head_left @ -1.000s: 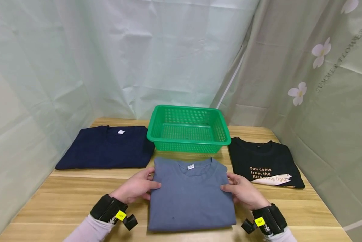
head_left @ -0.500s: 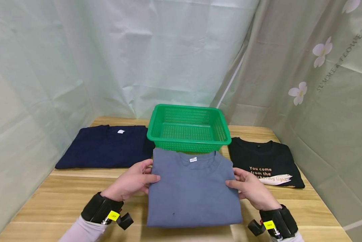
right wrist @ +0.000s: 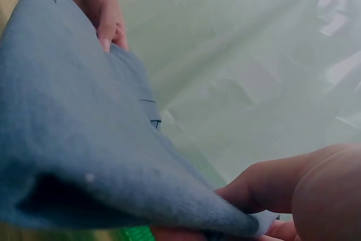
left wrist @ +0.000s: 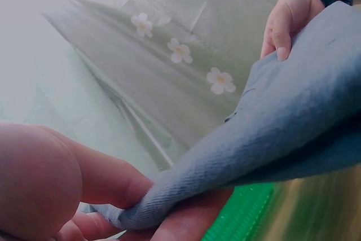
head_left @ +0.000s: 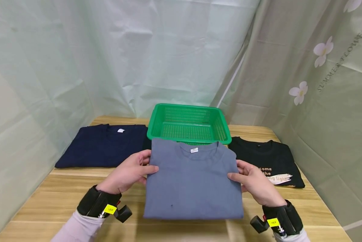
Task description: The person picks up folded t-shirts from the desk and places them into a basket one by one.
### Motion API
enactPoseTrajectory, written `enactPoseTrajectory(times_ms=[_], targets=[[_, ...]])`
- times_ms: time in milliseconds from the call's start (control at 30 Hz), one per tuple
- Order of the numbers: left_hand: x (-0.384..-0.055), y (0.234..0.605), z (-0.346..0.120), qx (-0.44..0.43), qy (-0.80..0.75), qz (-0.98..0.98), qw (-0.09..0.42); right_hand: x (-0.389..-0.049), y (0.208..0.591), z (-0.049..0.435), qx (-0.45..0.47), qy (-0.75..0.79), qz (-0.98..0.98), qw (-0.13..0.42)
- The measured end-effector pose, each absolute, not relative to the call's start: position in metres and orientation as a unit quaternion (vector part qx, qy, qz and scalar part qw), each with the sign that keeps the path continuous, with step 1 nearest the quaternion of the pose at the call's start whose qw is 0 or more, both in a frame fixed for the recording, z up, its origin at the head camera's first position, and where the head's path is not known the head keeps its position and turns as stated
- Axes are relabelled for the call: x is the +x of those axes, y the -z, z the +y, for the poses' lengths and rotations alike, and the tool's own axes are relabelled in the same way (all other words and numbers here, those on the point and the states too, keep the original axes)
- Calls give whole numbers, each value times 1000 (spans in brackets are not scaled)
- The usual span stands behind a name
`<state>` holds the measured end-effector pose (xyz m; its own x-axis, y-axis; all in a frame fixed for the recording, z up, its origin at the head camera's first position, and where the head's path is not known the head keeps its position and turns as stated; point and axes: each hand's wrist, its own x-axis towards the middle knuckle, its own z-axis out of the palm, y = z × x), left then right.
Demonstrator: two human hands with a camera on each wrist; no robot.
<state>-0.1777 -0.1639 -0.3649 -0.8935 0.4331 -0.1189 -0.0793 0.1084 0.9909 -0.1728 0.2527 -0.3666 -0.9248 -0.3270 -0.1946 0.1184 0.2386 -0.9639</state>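
Pinching the folded grey-blue shirt (head_left: 193, 185) by its left edge with the left hand (head_left: 129, 173), by its right with the right hand (head_left: 257, 183); holding it above the table (head_left: 63, 195), near side of the green basket (head_left: 185, 116), collar toward far, long axis left-to-right.

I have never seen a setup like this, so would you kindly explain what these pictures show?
There is no robot here: a person works with bare hands, each wrist wearing a black band with a camera. The wide picture is from a head camera looking forward and down; the two close ones are from the left and right wrists. The left hand and right hand pinch a folded grey-blue T-shirt by its sides, above the wooden table. On it are a green basket, a folded navy shirt to its left and a folded black shirt to its right.
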Motion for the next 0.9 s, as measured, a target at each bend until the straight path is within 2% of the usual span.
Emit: enactPoseTrajectory(times_ms=[267,900], targets=[[-188,351,-164,122,-652,728,175,-181,351,249,-77,605,777,155],[-221,335,-160,112,-626,760,137,-223,335,242,-62,580,801,132]])
